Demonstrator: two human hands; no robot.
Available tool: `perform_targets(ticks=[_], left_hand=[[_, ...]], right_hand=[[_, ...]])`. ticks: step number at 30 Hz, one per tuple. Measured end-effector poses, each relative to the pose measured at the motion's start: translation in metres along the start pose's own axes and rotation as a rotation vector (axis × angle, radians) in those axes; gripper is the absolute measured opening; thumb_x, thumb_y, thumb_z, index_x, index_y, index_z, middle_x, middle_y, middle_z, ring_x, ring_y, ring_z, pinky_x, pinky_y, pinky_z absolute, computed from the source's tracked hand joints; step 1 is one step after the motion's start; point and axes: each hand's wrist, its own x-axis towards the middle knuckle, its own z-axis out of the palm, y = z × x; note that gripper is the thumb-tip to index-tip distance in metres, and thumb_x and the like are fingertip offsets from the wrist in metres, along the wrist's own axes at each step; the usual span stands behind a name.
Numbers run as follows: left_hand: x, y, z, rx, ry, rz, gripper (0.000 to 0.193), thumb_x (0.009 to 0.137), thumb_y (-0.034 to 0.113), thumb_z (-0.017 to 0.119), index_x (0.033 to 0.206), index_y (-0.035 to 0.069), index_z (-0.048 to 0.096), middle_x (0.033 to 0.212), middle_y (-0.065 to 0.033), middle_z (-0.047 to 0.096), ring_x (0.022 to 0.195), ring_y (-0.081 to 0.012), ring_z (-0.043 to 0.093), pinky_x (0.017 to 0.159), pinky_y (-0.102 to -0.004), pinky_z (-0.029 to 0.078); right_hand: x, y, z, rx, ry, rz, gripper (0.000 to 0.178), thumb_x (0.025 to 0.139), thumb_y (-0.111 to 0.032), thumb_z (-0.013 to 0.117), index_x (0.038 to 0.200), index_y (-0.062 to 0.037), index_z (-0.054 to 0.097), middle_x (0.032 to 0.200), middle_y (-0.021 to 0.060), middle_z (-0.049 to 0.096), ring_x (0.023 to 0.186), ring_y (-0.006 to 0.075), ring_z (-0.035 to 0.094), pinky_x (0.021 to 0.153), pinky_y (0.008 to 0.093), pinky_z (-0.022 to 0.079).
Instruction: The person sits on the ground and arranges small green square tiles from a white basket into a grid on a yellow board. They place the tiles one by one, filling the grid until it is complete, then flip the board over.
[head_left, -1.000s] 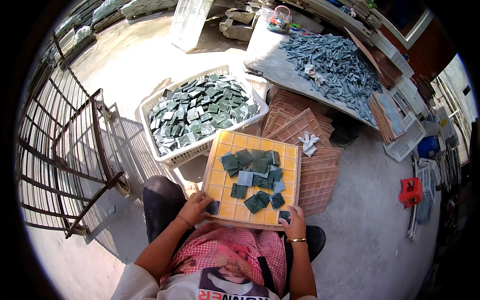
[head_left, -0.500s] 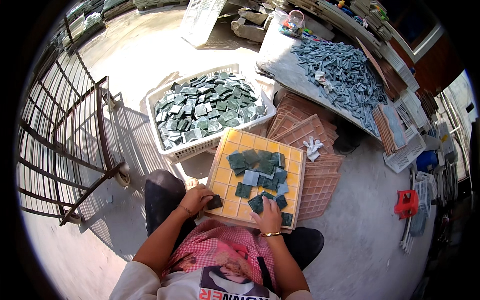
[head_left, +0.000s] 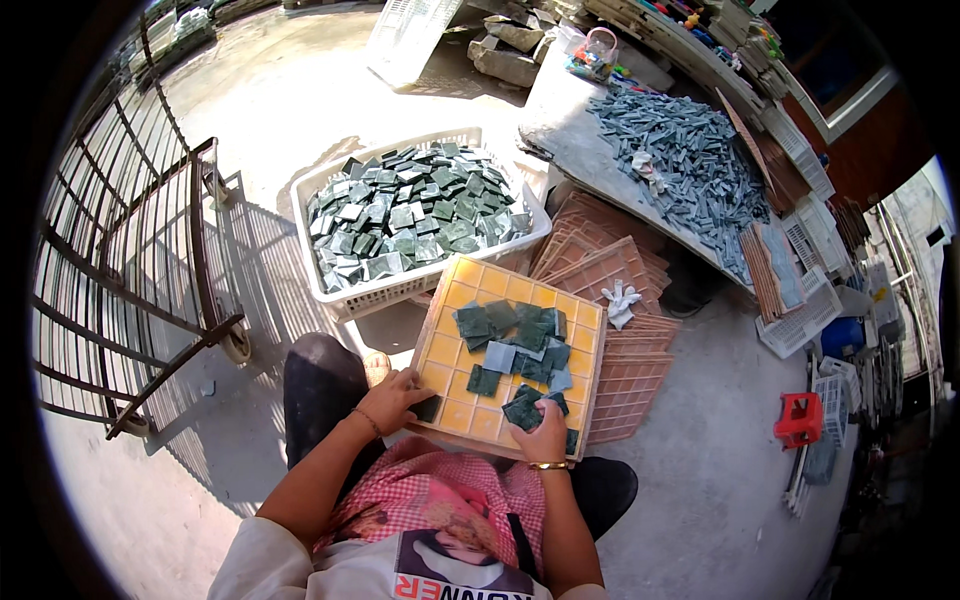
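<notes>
A yellow gridded tray (head_left: 463,360) with raised dividers rests over my lap. Dark green square stone tiles (head_left: 502,318) lie loosely piled on its middle and right, with one paler grey-blue tile (head_left: 500,357) among them. At the tray's near left corner, the fingers of my left hand (head_left: 397,402) are closed at the edge of a dark tile (head_left: 427,408), which lies low against the grid. My right hand (head_left: 545,436) pinches a green tile (head_left: 521,409) at the near right of the tray, beside other tiles partly hidden by the fingers.
Beyond the tray stands a white plastic basket (head_left: 335,291) heaped with green tiles. Brown gridded trays (head_left: 630,385) are stacked at the right, a white glove (head_left: 620,303) on them. Thin stone strips (head_left: 690,150) cover a board. A metal rack (head_left: 205,250) stands left, a red stool (head_left: 799,420) right.
My left hand has lowered the dark tile slightly toward the corner of the grid. My right fingers have closed more tightly around a green tile and shifted it a little.
</notes>
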Motion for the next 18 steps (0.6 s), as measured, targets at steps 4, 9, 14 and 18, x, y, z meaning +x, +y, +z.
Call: perform_targets(ticks=[4,9,14,18], left_hand=[[0.001,-0.004,0.008,-0.063,0.013,0.017,0.052,0.061,0.009,0.069,0.111,0.009,0.056,0.102,-0.0119,0.048,0.097,-0.0289,0.048,0.085,-0.0351,0.042],[0.002,-0.003,0.02,-0.124,0.031,0.022,0.052,0.061,0.008,0.069,0.111,0.007,0.056,0.101,-0.0131,0.048,0.095,-0.0295,0.05,0.083,-0.035,0.043],[0.001,0.01,0.007,-0.174,0.1,-0.018,0.046,0.064,0.007,0.067,0.108,0.005,0.056,0.102,-0.0122,0.047,0.092,-0.0282,0.05,0.082,-0.0344,0.044],[0.003,0.021,0.013,-0.115,0.259,-0.031,0.039,0.065,0.007,0.065,0.103,0.004,0.054,0.101,-0.0122,0.05,0.091,-0.0286,0.052,0.079,-0.0358,0.045]], right_hand=[[0.006,-0.003,-0.009,0.056,-0.008,0.042,0.056,0.057,-0.016,0.075,0.104,-0.0021,0.048,0.098,0.0189,0.057,0.092,0.0362,0.055,0.078,0.0399,0.045],[0.008,0.0,-0.01,-0.098,0.107,-0.204,0.056,0.059,-0.014,0.074,0.108,-0.0022,0.048,0.102,0.018,0.053,0.093,0.0349,0.054,0.077,0.0383,0.046],[-0.001,-0.012,-0.002,0.02,-0.049,-0.09,0.055,0.061,-0.015,0.073,0.109,-0.0027,0.049,0.102,0.0167,0.051,0.088,0.0315,0.054,0.073,0.0374,0.047],[0.003,-0.008,-0.004,-0.133,0.137,-0.15,0.056,0.06,-0.019,0.074,0.109,-0.0023,0.05,0.093,0.0159,0.055,0.075,0.0303,0.058,0.066,0.0367,0.048]])
